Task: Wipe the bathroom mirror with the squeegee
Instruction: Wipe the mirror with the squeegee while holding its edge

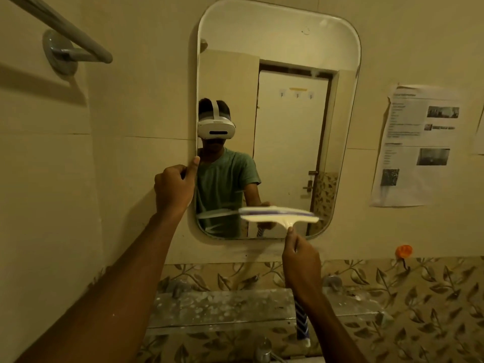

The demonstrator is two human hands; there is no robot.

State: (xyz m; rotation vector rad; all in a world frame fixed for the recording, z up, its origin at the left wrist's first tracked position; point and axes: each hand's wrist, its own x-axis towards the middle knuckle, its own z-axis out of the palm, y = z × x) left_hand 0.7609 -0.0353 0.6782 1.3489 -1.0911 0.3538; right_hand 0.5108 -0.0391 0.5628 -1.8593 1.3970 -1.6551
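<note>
Head view: a rounded mirror [288, 48] hangs on a beige tiled wall [146, 100]. Left hand [174, 186], fingers curled, thumb on the mirror's left edge. Right hand [301, 265] clamps the squeegee [279, 217] handle, blade across the mirror's lower part. Leaf-patterned tiles [392, 284] run below; a paper notice [416, 145] hangs right of it.

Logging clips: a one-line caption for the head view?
Right hand draws squeegee across lower mirror; left hand braces its edge.

You stand before a cream tiled wall [146, 100] in dim yellowish light. A grey towel rail [65, 30] hangs upper left, printed sheets [416, 145] are stuck at right, and leaf-patterned tiles [419, 297] run below.
</note>
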